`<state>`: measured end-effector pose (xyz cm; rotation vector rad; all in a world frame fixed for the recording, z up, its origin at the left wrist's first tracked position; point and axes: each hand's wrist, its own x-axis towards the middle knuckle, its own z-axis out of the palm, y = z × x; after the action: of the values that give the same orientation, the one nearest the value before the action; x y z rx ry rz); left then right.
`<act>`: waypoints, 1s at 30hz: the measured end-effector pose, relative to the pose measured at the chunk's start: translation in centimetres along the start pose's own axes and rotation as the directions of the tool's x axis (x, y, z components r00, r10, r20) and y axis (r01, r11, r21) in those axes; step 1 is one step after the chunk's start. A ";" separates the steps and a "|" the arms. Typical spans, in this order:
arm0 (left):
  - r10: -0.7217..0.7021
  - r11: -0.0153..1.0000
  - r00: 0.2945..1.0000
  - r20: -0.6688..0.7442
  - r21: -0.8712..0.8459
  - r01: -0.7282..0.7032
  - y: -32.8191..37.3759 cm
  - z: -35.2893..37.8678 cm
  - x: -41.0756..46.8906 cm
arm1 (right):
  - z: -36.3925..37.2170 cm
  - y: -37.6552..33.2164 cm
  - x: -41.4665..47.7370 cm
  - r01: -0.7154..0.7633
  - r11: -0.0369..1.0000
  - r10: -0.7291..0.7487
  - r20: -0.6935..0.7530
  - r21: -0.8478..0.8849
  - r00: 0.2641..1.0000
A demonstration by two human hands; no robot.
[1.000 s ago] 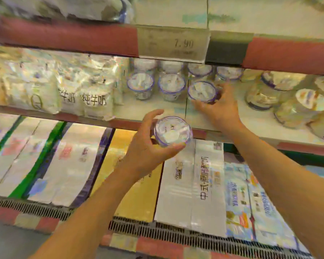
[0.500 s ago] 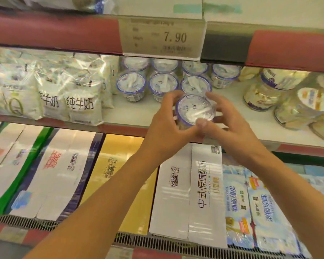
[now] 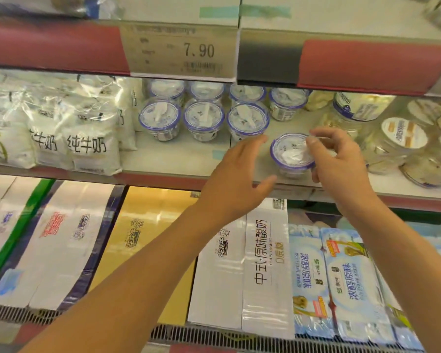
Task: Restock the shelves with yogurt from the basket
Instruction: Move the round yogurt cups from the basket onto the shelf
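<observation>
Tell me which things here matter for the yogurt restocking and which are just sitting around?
In the job: the yogurt cup gripped by the right hand, the open left hand beside it, the yogurt cups standing behind, the shelf.
Just sitting around: milk bags, jars, price tag, boxes below.

light: warm, bright | glare: plastic wrap | blur: edges
</observation>
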<state>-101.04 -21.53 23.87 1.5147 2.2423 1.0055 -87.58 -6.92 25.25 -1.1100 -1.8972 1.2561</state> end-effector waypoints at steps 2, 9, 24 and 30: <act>0.052 0.991 0.992 -0.111 0.125 -0.038 -1.2 -0.1 -1.1 | -0.4 0.2 -0.8 -0.007 0.997 0.006 -0.006 -0.075 1.000; -0.059 0.823 0.992 -0.108 0.558 0.110 -5.3 0.3 -4.3 | -0.5 1.5 -4.9 0.429 0.613 -0.483 0.115 -0.664 0.868; 0.003 0.748 0.995 -0.097 0.661 0.063 -6.5 1.1 -5.1 | 3.0 0.3 0.3 0.269 0.660 -0.239 0.144 -0.701 0.960; 0.004 0.759 0.997 -0.079 0.650 0.048 -6.6 0.9 -5.2 | 2.6 0.3 0.3 0.275 0.637 -0.204 0.187 -0.720 0.961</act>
<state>-103.04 -27.24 17.93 1.6957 2.8379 0.2472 -89.80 -7.73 24.03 -1.1141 -2.6281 0.3385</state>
